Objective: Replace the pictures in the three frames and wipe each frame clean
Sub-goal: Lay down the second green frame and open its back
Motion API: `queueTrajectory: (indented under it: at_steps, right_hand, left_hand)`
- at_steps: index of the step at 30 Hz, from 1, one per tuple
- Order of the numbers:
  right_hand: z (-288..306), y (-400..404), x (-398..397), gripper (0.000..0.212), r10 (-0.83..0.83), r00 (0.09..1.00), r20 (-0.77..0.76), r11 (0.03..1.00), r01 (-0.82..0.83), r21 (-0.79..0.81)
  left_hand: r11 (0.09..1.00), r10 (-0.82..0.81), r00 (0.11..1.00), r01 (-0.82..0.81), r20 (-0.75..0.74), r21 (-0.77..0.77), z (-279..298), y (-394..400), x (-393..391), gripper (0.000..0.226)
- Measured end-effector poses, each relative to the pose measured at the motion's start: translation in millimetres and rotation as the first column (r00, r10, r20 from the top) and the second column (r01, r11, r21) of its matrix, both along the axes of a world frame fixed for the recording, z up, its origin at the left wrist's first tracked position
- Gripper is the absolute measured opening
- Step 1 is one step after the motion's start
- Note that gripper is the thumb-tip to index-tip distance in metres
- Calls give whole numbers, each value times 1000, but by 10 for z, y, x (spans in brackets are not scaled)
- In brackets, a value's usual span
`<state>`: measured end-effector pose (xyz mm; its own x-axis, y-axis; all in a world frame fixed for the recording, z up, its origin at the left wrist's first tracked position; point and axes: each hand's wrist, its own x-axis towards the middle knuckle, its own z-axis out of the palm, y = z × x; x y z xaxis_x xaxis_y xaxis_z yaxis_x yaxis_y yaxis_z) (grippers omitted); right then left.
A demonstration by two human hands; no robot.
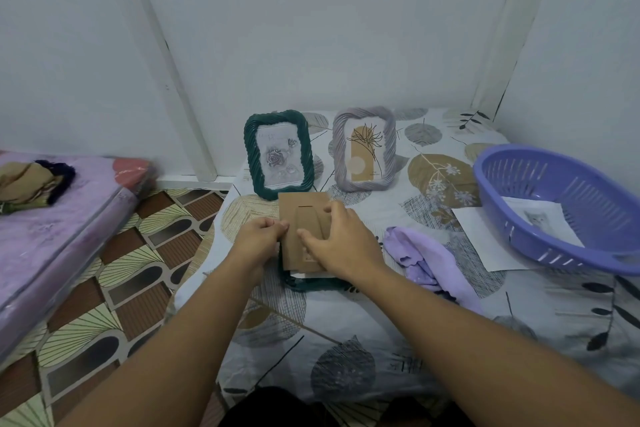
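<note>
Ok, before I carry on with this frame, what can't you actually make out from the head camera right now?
- Face-down green frame: mostly hidden under the cardboard backing and both hands; its picture side is unseen.
- Left hand fingers: whether they pinch the backing's edge or a clip is too small to tell.
- Right hand covers the backing's right side.
- Print in the blue basket: too small, cut by the rim.
- Basket's right side: off-frame.

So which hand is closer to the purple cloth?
The right hand, just left of the purple cloth. The left hand is farther, across the cardboard backing.
</note>
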<state>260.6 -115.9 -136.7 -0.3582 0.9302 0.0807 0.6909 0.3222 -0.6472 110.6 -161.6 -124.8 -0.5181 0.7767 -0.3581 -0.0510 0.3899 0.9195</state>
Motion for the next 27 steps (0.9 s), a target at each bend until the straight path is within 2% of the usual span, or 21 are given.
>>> queueTrajectory:
  at_steps: [4,8,11,15,18,20,22,24,27]
  right_hand:
    - [6,72,64,72,-71,992,-100,997,68,-36]
    - [55,148,46,79,-144,929,-340,939,20,-343]
    - [24,149,15,59,-202,845,-496,865,-83,-494]
    - [5,177,88,41,-297,756,-584,834,-93,-544]
    - [-36,231,225,41,-352,740,-573,824,-45,-565]
    - [-68,265,318,42,-356,750,-557,836,-12,-549]
    - [-80,282,397,41,-373,742,-556,834,7,-551]
    - [-98,298,466,39,-379,749,-543,836,25,-548]
    - [-136,317,538,35,-398,747,-533,833,50,-551]
  left_hand:
    - [1000,-21,1000,21,-7,12,55,-10,-67,17]
    - [999,-42,999,42,33,-5,67,-6,-129,15]
    - [997,-82,997,82,-12,11,77,13,-79,14]
    - [996,-51,977,66,-208,65,65,51,18,24]
    - [998,-32,877,6,-480,-57,-12,61,-42,17]
    - [978,-130,784,-2,-608,-211,-93,53,-98,22]
    - [946,-238,705,10,-669,-325,-147,55,-124,25]
    - [931,-297,655,36,-695,-364,-168,65,-120,21]
    - [932,-304,648,50,-698,-360,-187,82,-127,15]
